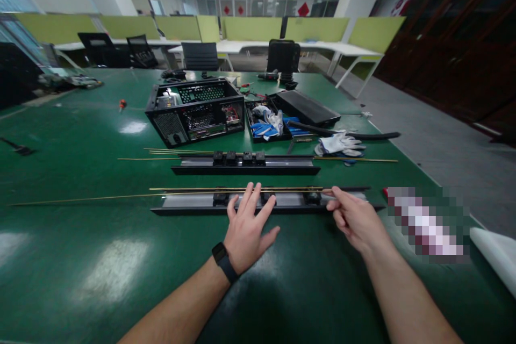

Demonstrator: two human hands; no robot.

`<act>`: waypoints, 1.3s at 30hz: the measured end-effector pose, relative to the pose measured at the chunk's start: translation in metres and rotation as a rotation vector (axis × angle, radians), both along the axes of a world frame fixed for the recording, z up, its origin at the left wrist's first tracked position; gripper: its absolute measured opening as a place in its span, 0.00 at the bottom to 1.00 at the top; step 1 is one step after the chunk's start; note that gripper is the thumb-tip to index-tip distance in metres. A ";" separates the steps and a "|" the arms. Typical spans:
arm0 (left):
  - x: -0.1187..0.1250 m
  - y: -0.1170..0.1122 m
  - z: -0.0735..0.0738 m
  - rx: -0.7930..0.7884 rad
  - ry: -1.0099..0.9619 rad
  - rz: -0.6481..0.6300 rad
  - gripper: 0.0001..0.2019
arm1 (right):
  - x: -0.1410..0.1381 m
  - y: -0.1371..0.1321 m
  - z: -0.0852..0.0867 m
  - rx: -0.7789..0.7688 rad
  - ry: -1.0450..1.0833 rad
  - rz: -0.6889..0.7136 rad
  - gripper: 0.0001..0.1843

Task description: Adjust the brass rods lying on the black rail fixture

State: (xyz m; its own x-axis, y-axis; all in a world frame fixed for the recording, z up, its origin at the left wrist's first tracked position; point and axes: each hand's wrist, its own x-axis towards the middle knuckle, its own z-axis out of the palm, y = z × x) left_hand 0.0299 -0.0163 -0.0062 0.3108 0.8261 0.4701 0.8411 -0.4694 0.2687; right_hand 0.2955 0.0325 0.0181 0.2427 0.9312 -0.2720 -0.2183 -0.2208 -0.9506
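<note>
A long black channel rail [193, 212] with a pale inside lies crosswise in front of me, small black blocks [312, 195] set in it. Thin brass rods [181, 190] run along its top, and one sticks out far to the left. My left hand [250, 226], a dark watch on its wrist, is open with fingers spread over the rail's middle; its fingertips reach the rods. At the rail's right part, my right hand [352, 217] pinches what looks like the end of a brass rod. Its fingers partly hide that end.
Behind lies a second channel rail [245, 170] with black blocks and brass rods. Farther back are an open black computer case [193, 110], a tray with gloves [268, 122], a black panel [308, 107] and more gloves [341, 144]. A blurred-out packet [423, 223] lies right.
</note>
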 end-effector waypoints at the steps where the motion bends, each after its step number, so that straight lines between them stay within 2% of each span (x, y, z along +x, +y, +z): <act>1: 0.000 0.000 0.000 -0.001 0.000 0.001 0.30 | 0.000 0.000 0.000 -0.001 0.000 -0.026 0.20; 5: 0.000 -0.001 0.001 -0.005 -0.004 0.005 0.30 | 0.001 0.001 0.000 0.018 0.007 -0.085 0.21; 10: 0.001 -0.001 0.003 -0.007 -0.004 0.004 0.30 | -0.006 -0.001 0.002 0.019 0.004 0.007 0.23; 21: 0.001 -0.001 0.000 -0.001 0.009 0.002 0.30 | -0.013 -0.002 0.000 0.021 0.031 0.031 0.23; 24: 0.001 -0.001 0.001 0.003 0.010 0.001 0.29 | -0.004 0.001 0.000 0.011 0.072 -0.040 0.20; 29: 0.001 -0.001 0.002 -0.002 0.005 0.005 0.29 | 0.020 0.006 0.006 0.002 0.068 -0.291 0.12; 31: 0.001 -0.001 0.002 -0.002 0.003 0.001 0.30 | 0.022 0.006 0.007 -0.025 0.057 -0.322 0.10; 36: 0.001 -0.001 0.000 0.014 -0.003 -0.004 0.31 | 0.009 0.003 0.006 -0.031 0.004 -0.180 0.18; 39: 0.001 -0.001 0.000 0.015 -0.003 -0.002 0.30 | 0.012 0.004 0.005 -0.004 0.042 -0.155 0.17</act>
